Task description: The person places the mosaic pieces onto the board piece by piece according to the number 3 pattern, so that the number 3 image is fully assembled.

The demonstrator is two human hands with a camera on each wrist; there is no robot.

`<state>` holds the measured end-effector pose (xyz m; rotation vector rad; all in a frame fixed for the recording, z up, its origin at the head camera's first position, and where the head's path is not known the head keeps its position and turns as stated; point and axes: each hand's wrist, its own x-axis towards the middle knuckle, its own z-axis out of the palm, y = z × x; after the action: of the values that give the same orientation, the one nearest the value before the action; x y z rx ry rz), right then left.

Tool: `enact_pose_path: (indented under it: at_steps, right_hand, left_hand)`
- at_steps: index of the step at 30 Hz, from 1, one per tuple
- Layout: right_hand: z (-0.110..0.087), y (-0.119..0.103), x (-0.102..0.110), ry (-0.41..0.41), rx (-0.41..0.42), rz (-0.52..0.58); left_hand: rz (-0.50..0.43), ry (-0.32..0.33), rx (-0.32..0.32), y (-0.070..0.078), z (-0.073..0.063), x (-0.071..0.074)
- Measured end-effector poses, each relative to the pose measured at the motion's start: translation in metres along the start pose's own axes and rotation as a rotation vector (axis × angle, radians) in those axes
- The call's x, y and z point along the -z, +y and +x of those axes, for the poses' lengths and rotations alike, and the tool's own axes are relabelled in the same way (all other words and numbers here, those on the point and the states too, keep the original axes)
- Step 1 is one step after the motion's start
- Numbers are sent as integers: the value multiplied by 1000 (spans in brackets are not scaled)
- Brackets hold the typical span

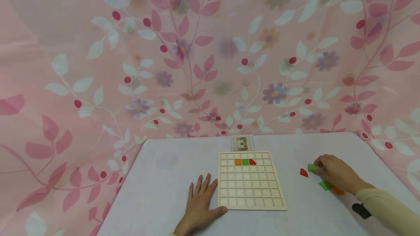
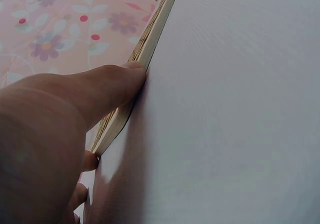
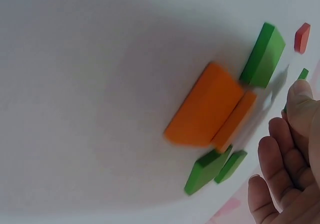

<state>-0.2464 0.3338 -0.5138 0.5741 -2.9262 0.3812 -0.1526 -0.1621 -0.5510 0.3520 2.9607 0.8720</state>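
Observation:
My right hand point(image 1: 336, 172) pinches a small green tile point(image 1: 311, 167) between thumb and fingertips, at the right of the table. Close by lies a red rounded-edge tile point(image 1: 303, 172). Under and beside that hand are another green tile point(image 1: 325, 185) and orange tiles point(image 1: 338, 191), partly hidden. My left hand point(image 1: 201, 207) lies with fingers spread at the lower left corner of a wooden grid board point(image 1: 249, 193); its thumb point(image 2: 112, 84) touches the board's edge. One row near the board's top holds an orange tile point(image 1: 237, 162), a green tile point(image 1: 245, 162) and a red tile point(image 1: 252, 162).
A printed pattern card point(image 1: 233, 142) lies behind the board, showing a grid with coloured cells. In the right wrist view, several loose green tiles point(image 3: 265, 56) surround the orange ones. A dark object point(image 1: 361, 211) sits by the right sleeve. Floral cloth point(image 1: 210, 65) hangs behind the white table.

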Motion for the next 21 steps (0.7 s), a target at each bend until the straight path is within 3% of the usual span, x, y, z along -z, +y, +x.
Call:
enact_pose_path:
  at_steps: [21]
  right_hand:
    - [43,-52,-21,23,70,13]
  left_hand:
    - [-1,-16,-7,1,0,2]
